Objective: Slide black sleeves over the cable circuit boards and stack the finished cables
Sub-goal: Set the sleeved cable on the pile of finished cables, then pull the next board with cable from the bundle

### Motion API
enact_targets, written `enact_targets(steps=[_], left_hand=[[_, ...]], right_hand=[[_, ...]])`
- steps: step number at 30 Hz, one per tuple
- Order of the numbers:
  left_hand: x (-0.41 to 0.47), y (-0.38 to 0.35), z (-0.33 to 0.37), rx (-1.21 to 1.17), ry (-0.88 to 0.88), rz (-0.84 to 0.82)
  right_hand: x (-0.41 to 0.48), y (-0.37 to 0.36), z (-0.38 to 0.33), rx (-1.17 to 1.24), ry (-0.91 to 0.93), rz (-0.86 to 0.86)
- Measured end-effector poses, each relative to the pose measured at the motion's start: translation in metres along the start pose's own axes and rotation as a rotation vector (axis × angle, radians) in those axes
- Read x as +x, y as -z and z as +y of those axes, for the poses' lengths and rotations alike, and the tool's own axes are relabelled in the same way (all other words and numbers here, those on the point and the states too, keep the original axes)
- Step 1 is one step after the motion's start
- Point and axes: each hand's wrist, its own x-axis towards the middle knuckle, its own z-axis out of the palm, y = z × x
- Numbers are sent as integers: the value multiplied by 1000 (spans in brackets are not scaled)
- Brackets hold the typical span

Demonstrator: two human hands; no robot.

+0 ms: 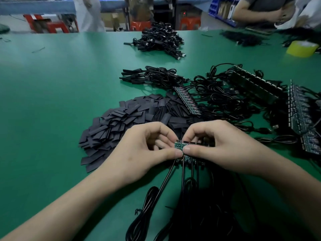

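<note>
My left hand (144,150) and right hand (217,145) each pinch the strip of circuit boards (178,145), near centre, thumbs touching. Best practice, I judge: grip close to one board's edge, sparing its cable (166,180). Black sleeves (121,122) lie just beyond.

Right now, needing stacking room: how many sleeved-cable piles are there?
2: far pile mid-table, near pile beyond the loose sleeves; the blurred far-right heap is unclear.
</note>
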Motion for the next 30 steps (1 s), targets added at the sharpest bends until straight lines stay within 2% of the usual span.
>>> enact_targets(steps=[7,30], left_hand=[[-10,2,-3,-23,-3,20],[-10,5,-5,-260,37,-62]], right_hand=[[-2,-10,-2,28,43,92],[1,-10,2,142,137,-2]])
